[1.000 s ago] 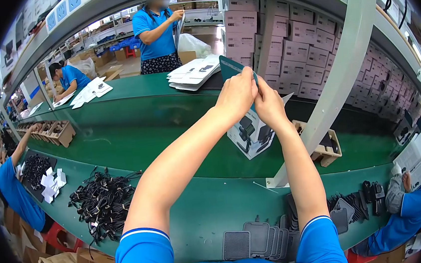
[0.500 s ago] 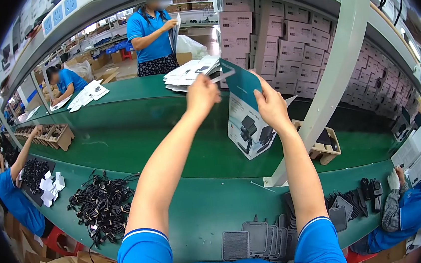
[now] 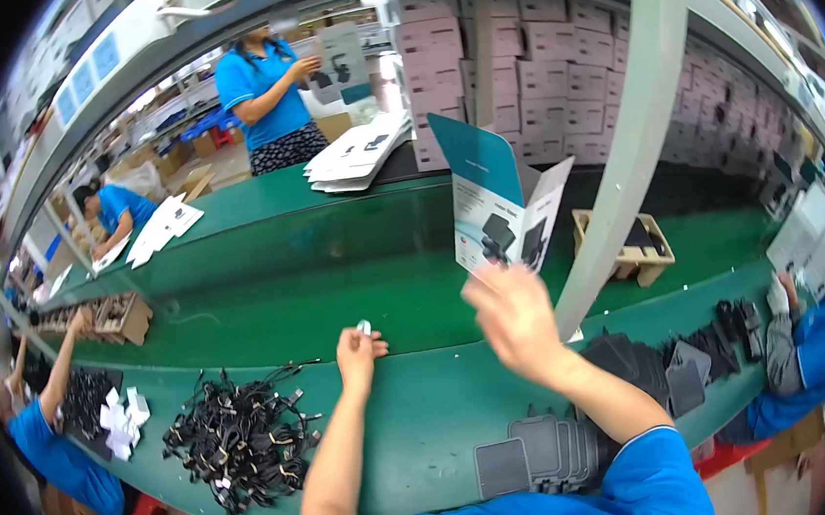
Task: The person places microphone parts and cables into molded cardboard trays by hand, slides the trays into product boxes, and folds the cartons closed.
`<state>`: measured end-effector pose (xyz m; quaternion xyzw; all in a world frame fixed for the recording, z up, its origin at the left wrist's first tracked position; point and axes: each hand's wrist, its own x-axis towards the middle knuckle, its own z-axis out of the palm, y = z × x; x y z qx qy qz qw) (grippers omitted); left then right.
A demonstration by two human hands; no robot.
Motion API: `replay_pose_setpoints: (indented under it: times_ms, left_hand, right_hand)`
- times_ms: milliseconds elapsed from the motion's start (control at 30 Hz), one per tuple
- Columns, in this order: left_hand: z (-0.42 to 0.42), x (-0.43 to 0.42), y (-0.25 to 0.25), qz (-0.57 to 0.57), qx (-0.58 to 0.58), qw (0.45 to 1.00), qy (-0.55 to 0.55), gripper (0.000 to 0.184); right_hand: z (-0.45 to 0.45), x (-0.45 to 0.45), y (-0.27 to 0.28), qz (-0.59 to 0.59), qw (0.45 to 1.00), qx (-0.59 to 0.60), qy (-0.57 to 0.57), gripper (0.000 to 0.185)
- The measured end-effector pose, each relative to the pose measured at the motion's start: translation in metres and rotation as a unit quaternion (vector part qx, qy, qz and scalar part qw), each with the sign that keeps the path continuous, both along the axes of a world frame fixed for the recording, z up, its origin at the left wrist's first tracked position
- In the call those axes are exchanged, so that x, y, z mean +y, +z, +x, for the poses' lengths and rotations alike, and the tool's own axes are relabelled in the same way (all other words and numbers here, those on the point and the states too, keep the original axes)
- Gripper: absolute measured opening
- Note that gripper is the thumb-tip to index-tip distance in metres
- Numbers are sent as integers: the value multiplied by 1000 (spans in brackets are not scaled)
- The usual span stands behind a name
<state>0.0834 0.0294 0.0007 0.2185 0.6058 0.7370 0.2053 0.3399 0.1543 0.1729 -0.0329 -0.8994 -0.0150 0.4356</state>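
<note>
My left hand (image 3: 358,356) is closed over the near edge of the green table, pinching a small whitish piece (image 3: 365,327) between its fingers. My right hand (image 3: 516,319) is blurred by motion at the lower end of an open printed carton (image 3: 487,207) with a teal flap; whether it grips the carton I cannot tell. The carton stands upright beside the grey metal post. Left of my left arm lies a tangled pile of black cables (image 3: 242,439). Flat grey-black plates (image 3: 503,467) lie in overlapping rows below my right forearm.
A grey post (image 3: 632,130) rises right of the carton, with a cardboard tray (image 3: 641,262) behind it. Flat printed cartons (image 3: 359,154) lie on the far ledge. Co-workers in blue shirts are across, at left and at right. Stacked boxes (image 3: 544,79) fill the back.
My left hand has left the carton's top and moved down to the table edge. My right hand has dropped from the carton's upper side to its lower end. The view has shifted.
</note>
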Motion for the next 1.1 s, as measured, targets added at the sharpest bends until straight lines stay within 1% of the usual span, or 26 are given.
replay_pose_setpoints:
  times_ms: [33,67,100,167,200,233,300,333,367,433,467,500,533,567,600,633,667,700,733,767,833,933,1000,1100]
  left_hand:
    - [13,-4,-8,8,-1,1000,-1,3]
    - [24,-7,-18,5,16,1000,-5,4]
    - [31,-14,-24,-62,75,995,-27,22]
    - [51,-21,-6,13,131,990,-57,62]
    - [49,-21,-4,29,116,989,-88,74]
    - [45,-23,-3,44,96,988,-109,88]
    - [41,-26,4,100,4,991,-89,83]
    - [41,-28,6,106,-43,990,-78,79]
    - [40,-29,8,118,-87,987,-72,75]
    - [34,-25,-4,111,-68,989,-70,66]
    - [38,-23,-5,93,-61,993,-36,58]
    - [37,-24,-10,30,85,996,0,57]
    - [31,-25,-16,-30,231,972,34,56]
    - [28,-25,-15,-84,373,922,65,54]
    - [24,-27,-12,-114,460,878,75,54]
    - [24,-31,-4,-194,500,842,65,57]
    - [29,-33,-3,-268,500,822,53,61]
    - [26,-31,-11,-271,493,826,46,65]
    - [33,-32,1,-267,505,819,49,65]
    - [39,-33,9,-237,530,812,60,63]
    - [53,-35,25,-223,559,797,43,54]
    - [59,-31,21,-173,606,775,-37,44]
    - [69,-27,24,-142,603,784,-48,39]
    - [91,-25,36,-89,599,794,-55,37]
  right_hand:
    - [7,-12,-18,-17,997,-76,27,38]
    - [15,-20,-42,-44,990,-121,48,37]
    - [26,-28,-63,-74,981,-167,71,36]
    - [49,-48,-77,-119,964,-223,82,34]
    - [59,-59,-83,-144,952,-253,97,33]
    - [66,-71,-85,-165,950,-253,81,32]
    - [77,-93,-84,-201,943,-258,56,31]
    - [81,-105,-89,-212,947,-237,45,32]
    - [81,-117,-92,-218,944,-244,49,33]
    - [85,-135,-96,-223,940,-254,44,36]
    - [83,-145,-100,-238,934,-259,66,40]
    - [81,-152,-111,-224,938,-251,83,42]
    - [80,-159,-124,-213,933,-266,112,44]
    - [77,-165,-128,-200,929,-280,136,47]
    - [76,-170,-129,-193,926,-279,166,50]
    - [73,-174,-127,-186,923,-276,192,53]
    - [72,-175,-127,-197,916,-273,217,57]
    - [71,-176,-128,-192,918,-273,213,55]
    - [71,-175,-128,-186,919,-272,214,54]
    - [70,-173,-129,-178,920,-272,220,53]
    - [75,-169,-130,-168,930,-254,205,54]
    - [88,-167,-128,-188,942,-223,167,57]
    - [102,-168,-128,-206,953,-185,124,64]
    - [123,-167,-120,-222,959,-158,72,62]
